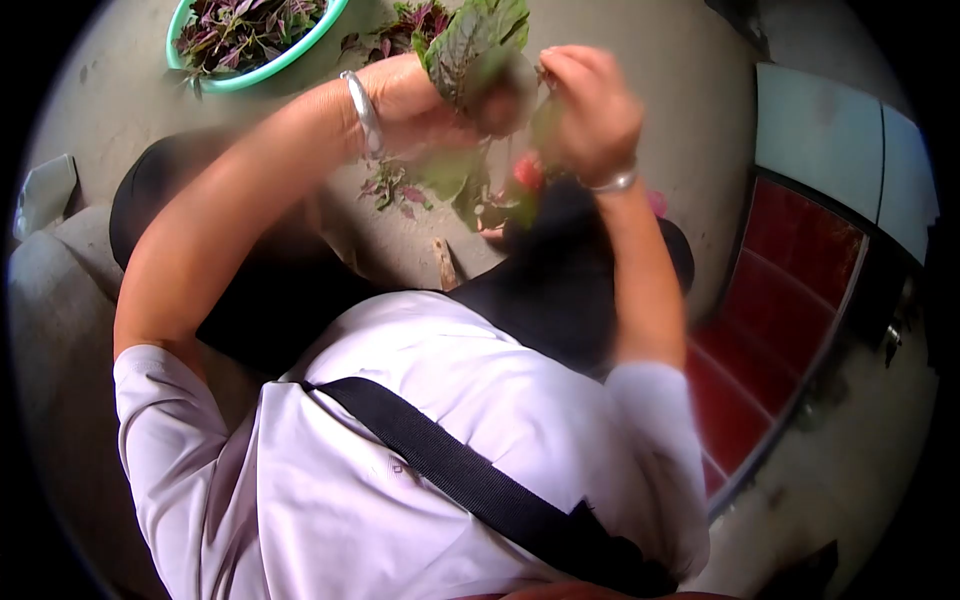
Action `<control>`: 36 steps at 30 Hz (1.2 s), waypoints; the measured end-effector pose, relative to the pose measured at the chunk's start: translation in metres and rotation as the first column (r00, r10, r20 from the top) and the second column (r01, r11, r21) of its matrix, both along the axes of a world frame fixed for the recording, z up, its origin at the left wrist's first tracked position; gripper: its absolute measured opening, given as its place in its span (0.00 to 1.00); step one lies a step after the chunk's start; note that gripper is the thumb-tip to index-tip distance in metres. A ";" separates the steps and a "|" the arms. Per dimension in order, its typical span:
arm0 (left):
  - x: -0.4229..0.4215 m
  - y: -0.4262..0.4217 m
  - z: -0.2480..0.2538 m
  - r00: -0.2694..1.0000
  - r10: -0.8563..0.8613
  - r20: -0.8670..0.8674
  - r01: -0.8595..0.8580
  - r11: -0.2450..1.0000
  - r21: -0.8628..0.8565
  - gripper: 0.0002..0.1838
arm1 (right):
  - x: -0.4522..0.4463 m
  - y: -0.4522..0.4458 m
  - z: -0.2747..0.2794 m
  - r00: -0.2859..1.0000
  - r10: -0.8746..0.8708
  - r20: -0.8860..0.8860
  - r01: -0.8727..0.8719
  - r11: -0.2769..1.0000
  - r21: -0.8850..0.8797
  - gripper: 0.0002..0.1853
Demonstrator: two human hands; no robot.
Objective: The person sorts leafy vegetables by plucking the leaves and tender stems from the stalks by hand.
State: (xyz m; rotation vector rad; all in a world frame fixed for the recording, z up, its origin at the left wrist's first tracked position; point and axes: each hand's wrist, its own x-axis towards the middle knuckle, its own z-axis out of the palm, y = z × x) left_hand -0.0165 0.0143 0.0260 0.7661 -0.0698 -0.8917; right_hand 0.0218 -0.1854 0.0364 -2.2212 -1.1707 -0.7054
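My left hand (425, 108), a silver bangle at its wrist, is closed around a bunch of leafy greens (478, 48). Large green leaves with purplish veins stick out above it, and blurred leaves and stems hang below. Close by on the right, my right hand (597, 112) has thumb and fingers pinched together at a thin piece of the greens (546, 85). Its exact shape is smeared by motion. Beneath the hands, loose leaf scraps (392, 188) lie on the floor.
A green-rimmed basin (258, 75) full of purple-green leaves stands at the upper left. Beside it lies a pile of purple leaves (412, 28) on the concrete floor. A small wooden piece (444, 262) lies between my legs. Red tiles (790, 290) and pale panels (820, 130) border the right.
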 end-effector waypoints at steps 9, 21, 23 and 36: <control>0.003 0.007 0.007 0.989 0.016 0.146 -0.045 0.980 0.193 0.10 | 0.002 0.003 0.001 1.000 -0.014 -0.006 0.014 1.000 0.016 0.13; 0.017 0.012 0.009 0.920 0.349 -0.179 -0.312 0.928 0.205 0.11 | -0.039 0.020 0.046 0.184 0.296 -0.937 0.332 0.879 0.343 0.12; 0.020 0.012 0.006 0.899 0.381 -0.218 -0.339 0.918 0.206 0.10 | -0.044 0.020 0.047 0.029 0.333 -0.942 0.289 0.900 0.327 0.12; 0.025 0.007 -0.016 0.915 0.397 -0.075 -0.368 0.895 0.251 0.09 | -0.049 0.014 0.044 -0.078 0.379 -0.922 0.445 0.841 0.308 0.09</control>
